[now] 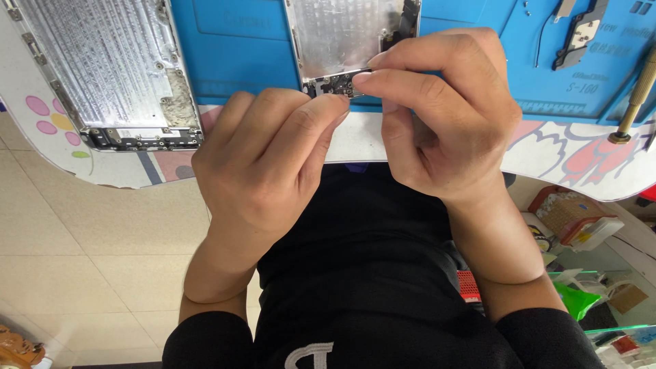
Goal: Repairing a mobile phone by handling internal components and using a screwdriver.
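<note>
Both hands met over the near end of the middle phone housing (345, 34), and their fingers covered most of what they worked on. The left hand (263, 167) was curled, its fingertips pressed to the dark connector strip (333, 85) at the housing's bottom edge. The right hand (441, 109) pinched thumb and forefinger together at the same strip; whether anything small lay between those two fingertips could not be made out. Only a short stretch of the strip showed between the hands.

That housing was cut off at the top of the view, so only its scratched silver inside and lower edge were seen. A second housing (109, 68) lay well apart to the left, also cut off at the top, its own dark bottom strip fully in view. So two housings were counted, both resting on one blue mat (239, 61), which lay on a white table (574, 164) printed with pink shapes.

At the far right edge, one brass-handled tool (635, 99) was half out of the view. One dark bracket part (579, 34) lay on the mat near the top right; the tiny bits beside it were too small to tell. Shelved clutter (581, 225) below the table was blurred.
</note>
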